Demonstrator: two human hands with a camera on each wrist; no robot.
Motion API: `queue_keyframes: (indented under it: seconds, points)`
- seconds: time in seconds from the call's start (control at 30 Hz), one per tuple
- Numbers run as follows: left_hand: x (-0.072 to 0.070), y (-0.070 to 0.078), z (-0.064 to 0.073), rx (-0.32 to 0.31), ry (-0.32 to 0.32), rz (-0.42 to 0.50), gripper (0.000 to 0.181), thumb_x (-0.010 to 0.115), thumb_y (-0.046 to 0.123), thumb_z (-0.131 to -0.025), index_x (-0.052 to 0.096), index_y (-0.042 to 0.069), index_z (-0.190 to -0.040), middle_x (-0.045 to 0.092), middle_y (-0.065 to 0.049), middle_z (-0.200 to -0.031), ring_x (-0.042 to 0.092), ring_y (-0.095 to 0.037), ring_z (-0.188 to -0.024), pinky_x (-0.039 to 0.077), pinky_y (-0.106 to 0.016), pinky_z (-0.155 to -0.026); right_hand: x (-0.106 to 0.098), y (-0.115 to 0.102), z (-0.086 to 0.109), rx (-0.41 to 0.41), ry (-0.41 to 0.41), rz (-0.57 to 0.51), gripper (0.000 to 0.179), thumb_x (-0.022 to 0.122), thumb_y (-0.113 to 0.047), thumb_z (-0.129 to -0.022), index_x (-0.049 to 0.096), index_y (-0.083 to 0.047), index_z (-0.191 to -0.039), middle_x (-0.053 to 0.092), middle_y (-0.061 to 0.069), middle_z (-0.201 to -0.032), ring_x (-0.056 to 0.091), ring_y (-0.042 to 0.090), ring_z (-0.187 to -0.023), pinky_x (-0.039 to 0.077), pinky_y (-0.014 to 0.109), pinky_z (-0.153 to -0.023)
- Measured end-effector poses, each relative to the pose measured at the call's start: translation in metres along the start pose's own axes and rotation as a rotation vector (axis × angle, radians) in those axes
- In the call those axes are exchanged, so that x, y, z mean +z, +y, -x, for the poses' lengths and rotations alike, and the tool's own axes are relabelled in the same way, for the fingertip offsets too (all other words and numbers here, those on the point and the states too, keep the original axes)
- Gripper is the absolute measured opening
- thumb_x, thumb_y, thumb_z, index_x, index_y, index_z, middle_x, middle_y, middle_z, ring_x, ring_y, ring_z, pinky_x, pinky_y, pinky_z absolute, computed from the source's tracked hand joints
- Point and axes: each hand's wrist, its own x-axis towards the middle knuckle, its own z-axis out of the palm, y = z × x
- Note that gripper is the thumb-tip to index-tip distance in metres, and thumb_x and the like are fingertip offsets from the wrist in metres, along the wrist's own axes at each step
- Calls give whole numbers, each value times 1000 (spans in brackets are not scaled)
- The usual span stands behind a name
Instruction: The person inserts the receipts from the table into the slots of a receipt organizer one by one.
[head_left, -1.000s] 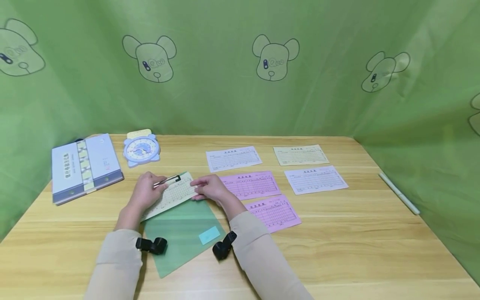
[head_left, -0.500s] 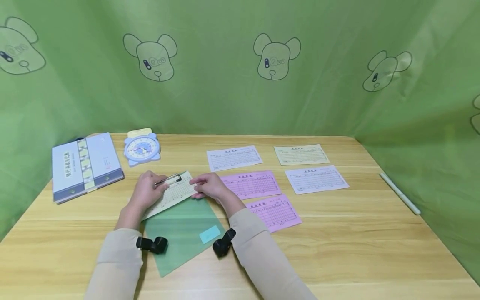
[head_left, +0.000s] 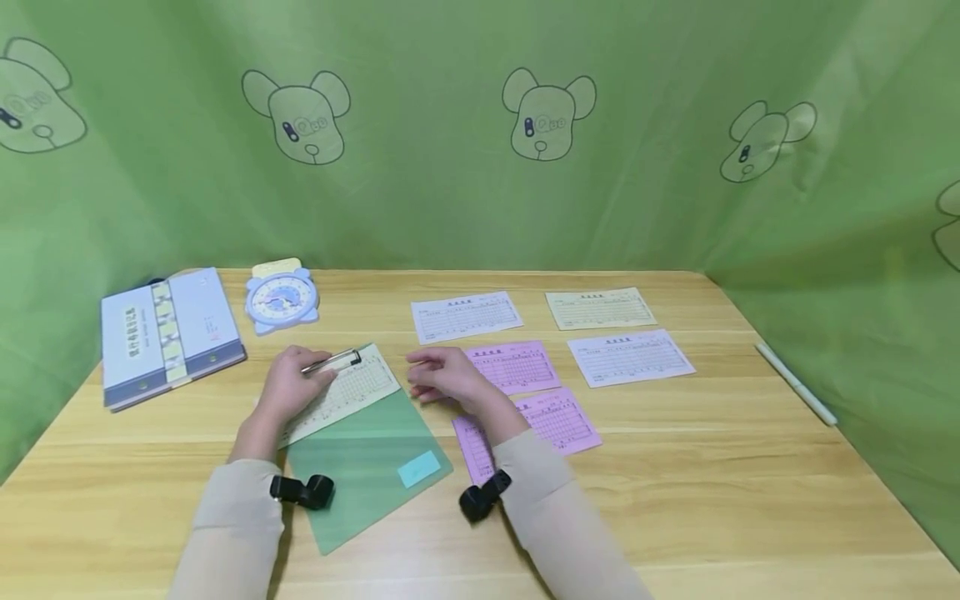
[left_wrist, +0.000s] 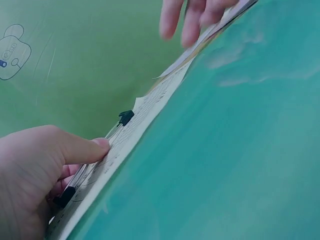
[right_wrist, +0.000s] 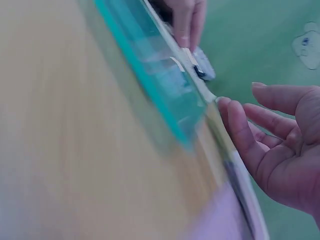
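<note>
A translucent teal clipboard [head_left: 356, 492] lies angled on the table, a cream printed form [head_left: 362, 390] along its top under a metal clip [head_left: 332, 361] with black ends. My left hand [head_left: 291, 385] grips the clipboard at this top edge. In the left wrist view the thumb [left_wrist: 100, 148] lies across the clip and the form, and the other fingers are partly hidden behind. My right hand [head_left: 453, 379] hovers just right of the clipboard, above the pink forms, holding nothing. In the right wrist view its fingers [right_wrist: 240, 127] are relaxed and bent a little.
Two pink forms [head_left: 517, 368] lie partly under the right arm. Behind them are white forms [head_left: 467, 318] and a cream form [head_left: 602, 310]. A blue ledger book [head_left: 210, 310] and a toy clock [head_left: 282, 300] stand left; a pale pen [head_left: 797, 385] lies at the right edge.
My right hand has let go of the form's right edge and moved to the right, off the clipboard. The left hand stays at the clip.
</note>
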Motion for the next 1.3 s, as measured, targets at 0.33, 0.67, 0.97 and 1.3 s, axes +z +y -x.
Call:
queue_keyframes:
  seconds: [0.33,0.67,0.97,1.3]
  points:
    - [-1,0,-1,-11,14,14,34,61,10,-78,56,-7,-107,51,-22,-98,46,-33,-91,36,-46,-80,-62,-2,45,-152,-7,137,43,60,-4,-78,48,2,-119,55,17,-101,56,32,-85,48,37,-72]
    - [-1,2,-2,-15,43,18,32,62,9,-78,57,-8,-105,52,-23,-98,46,-34,-92,36,-46,-81,-121,6,86,-193,20,266,45,60,-6,-78,45,5,-119,51,23,-109,54,34,-87,46,40,-74]
    - [-4,2,-3,-24,52,18,33,62,11,-78,58,-6,-106,50,-22,-101,44,-34,-94,34,-46,-82,-156,23,103,-205,58,377,46,62,-7,-76,46,8,-117,54,23,-105,52,28,-90,44,26,-76]
    - [0,0,-3,-27,37,-4,33,61,12,-79,57,-5,-107,52,-23,-103,44,-35,-96,31,-46,-84,-178,43,112,-148,51,613,50,71,-14,-68,55,-2,-114,46,11,-82,39,21,-70,35,26,-60]
